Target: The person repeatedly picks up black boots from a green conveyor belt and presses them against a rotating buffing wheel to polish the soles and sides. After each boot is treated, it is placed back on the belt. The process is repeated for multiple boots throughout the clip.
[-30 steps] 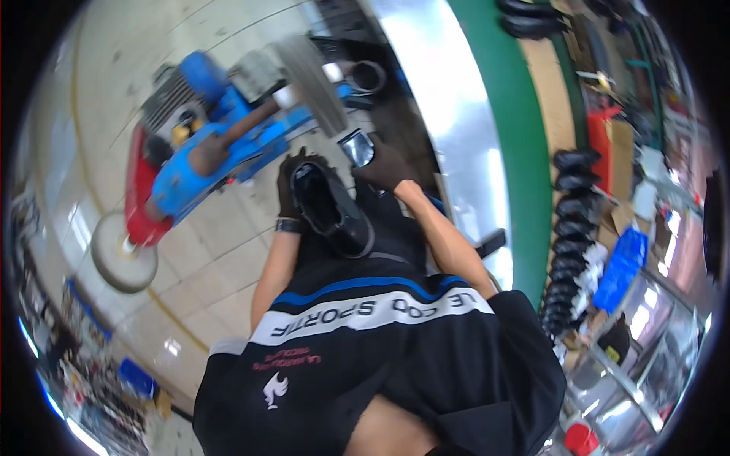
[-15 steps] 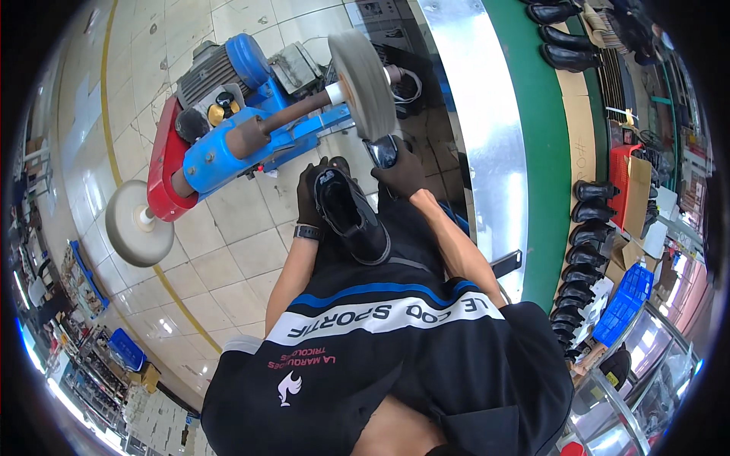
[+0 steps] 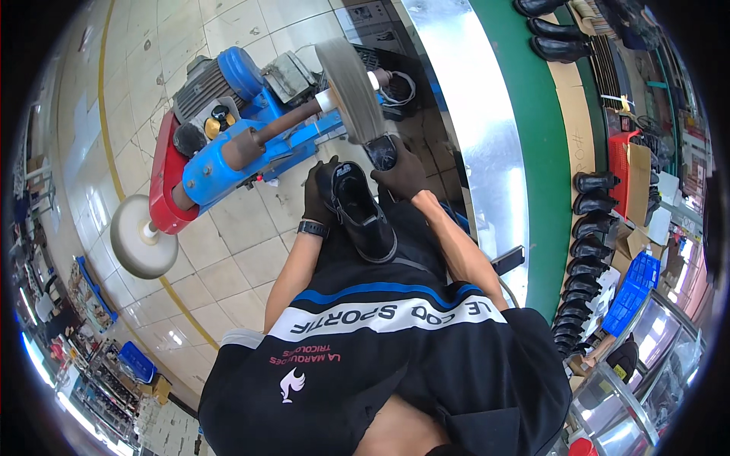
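My left hand (image 3: pixel 318 194), in a dark glove, is closed on the side of a black shoe (image 3: pixel 374 232). The shoe's opening faces up, and its near end lies over my lap. My gloved right hand (image 3: pixel 403 171) grips a glossy black rounded piece (image 3: pixel 382 153) whose kind I cannot make out. That piece is right at the lower edge of a grey buffing wheel (image 3: pixel 351 87); whether they touch is unclear. The wheel looks blurred on its brown shaft. My right fingers are partly hidden behind the piece.
A blue and red buffing machine (image 3: pixel 217 171) stands ahead, with a second pale wheel (image 3: pixel 144 235) at its left end. To my right runs a shiny metal strip (image 3: pixel 487 129) beside a green surface (image 3: pixel 544 190). Several black shoes (image 3: pixel 589 247) stand in a row farther right.
My left hand and the black shoe have shifted slightly right, closer to my right hand. My right hand stays almost in place. The machine sits a little differently in view.
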Demonstrator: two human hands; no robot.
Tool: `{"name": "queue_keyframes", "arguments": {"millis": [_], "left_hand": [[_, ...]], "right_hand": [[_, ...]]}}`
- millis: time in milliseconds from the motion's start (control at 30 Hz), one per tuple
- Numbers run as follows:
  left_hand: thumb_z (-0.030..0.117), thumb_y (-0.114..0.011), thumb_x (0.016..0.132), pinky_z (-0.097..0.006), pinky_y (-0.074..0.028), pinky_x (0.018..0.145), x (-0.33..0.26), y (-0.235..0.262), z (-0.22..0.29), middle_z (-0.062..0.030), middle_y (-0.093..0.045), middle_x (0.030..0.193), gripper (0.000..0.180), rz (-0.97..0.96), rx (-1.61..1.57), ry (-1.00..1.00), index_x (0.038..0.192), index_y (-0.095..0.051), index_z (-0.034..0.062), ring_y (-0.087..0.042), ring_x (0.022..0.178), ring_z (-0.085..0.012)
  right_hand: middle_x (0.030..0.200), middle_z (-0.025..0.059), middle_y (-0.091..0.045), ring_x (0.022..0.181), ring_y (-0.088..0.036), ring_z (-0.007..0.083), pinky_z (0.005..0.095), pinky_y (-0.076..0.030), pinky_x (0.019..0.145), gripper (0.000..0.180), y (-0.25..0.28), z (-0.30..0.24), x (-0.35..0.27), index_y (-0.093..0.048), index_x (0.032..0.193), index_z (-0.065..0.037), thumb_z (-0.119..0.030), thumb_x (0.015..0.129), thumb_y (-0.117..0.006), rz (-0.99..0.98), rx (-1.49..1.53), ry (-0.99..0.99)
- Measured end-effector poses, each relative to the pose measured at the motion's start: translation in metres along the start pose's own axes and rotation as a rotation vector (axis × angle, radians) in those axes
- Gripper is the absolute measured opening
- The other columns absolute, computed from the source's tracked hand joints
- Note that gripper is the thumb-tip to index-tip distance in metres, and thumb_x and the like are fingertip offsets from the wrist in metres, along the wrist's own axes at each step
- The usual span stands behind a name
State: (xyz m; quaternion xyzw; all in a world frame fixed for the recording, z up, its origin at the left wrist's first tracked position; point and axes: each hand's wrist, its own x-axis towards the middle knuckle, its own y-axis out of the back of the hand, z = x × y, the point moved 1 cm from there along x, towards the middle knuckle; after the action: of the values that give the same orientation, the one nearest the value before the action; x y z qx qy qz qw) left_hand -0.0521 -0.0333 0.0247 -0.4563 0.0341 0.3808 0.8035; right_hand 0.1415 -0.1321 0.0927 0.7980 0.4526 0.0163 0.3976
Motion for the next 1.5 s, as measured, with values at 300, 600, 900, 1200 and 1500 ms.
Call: {"name": "queue_keyframes", "arguments": {"millis": [300, 600, 900, 1200, 1500], "left_hand": [[0.043, -0.056, 0.091, -0.037, -0.049, 0.095, 0.011, -0.031, -0.008, -0.0134, -0.066, 0.11, 0.047, -0.244, 1.147, -0.404, 0.117, -0.058, 0.0033, -0.064, 0.102, -0.0264], [0.048, -0.036, 0.101, -0.041, -0.05, 0.093, 0.06, -0.052, -0.051, -0.0139, -0.068, 0.105, 0.056, 0.124, -0.395, 0.651, 0.125, -0.057, 0.0012, -0.065, 0.097, -0.0273], [0.055, -0.021, 0.102, -0.04, -0.049, 0.093, 0.076, -0.089, -0.023, -0.0141, -0.062, 0.121, 0.064, 0.023, -0.188, 0.39, 0.139, -0.045, 0.0086, -0.062, 0.106, -0.0254], [0.058, -0.019, 0.101, -0.046, -0.046, 0.1, 0.124, -0.049, -0.027, -0.0136, -0.056, 0.131, 0.068, -0.018, -0.477, 0.455, 0.139, -0.044, 0.0069, -0.057, 0.117, -0.0278], [0.053, -0.025, 0.102, -0.045, -0.045, 0.104, 0.215, 0.051, -0.077, -0.0096, -0.057, 0.132, 0.059, -0.177, -0.381, 0.406, 0.141, -0.044, 0.0135, -0.056, 0.121, -0.0259]], "right_hand": [[0.105, 0.0205, -0.065, 0.093, -0.066, 0.0355, 0.0426, -0.053, 0.083, 0.064, 0.104, 0.116, 0.0, -0.06, 0.117, -0.005, -0.029, 0.062, -0.08, 0.406, -0.16, -0.158], [0.123, 0.026, -0.053, 0.109, -0.057, 0.0387, 0.0442, -0.047, 0.096, 0.085, 0.15, 0.153, -0.013, -0.051, 0.129, 0.0, -0.034, 0.058, -0.082, 0.401, -0.664, -0.375], [0.127, 0.0086, -0.059, 0.12, -0.054, 0.0196, 0.0353, -0.041, 0.105, 0.059, 0.089, -0.024, -0.123, -0.051, 0.134, -0.003, -0.01, 0.079, -0.073, -0.217, 1.032, -0.494], [0.098, 0.0029, -0.067, 0.094, -0.063, 0.0146, 0.0306, -0.049, 0.091, 0.018, 0.026, 0.025, -0.072, -0.066, 0.1, -0.006, -0.017, 0.087, -0.064, -0.192, 1.115, -0.422], [0.095, 0.0068, -0.068, 0.086, -0.065, 0.018, 0.0343, -0.052, 0.082, 0.024, -0.009, 0.013, 0.01, -0.065, 0.102, -0.004, -0.022, 0.086, -0.062, -0.268, 1.49, -0.682]]}}
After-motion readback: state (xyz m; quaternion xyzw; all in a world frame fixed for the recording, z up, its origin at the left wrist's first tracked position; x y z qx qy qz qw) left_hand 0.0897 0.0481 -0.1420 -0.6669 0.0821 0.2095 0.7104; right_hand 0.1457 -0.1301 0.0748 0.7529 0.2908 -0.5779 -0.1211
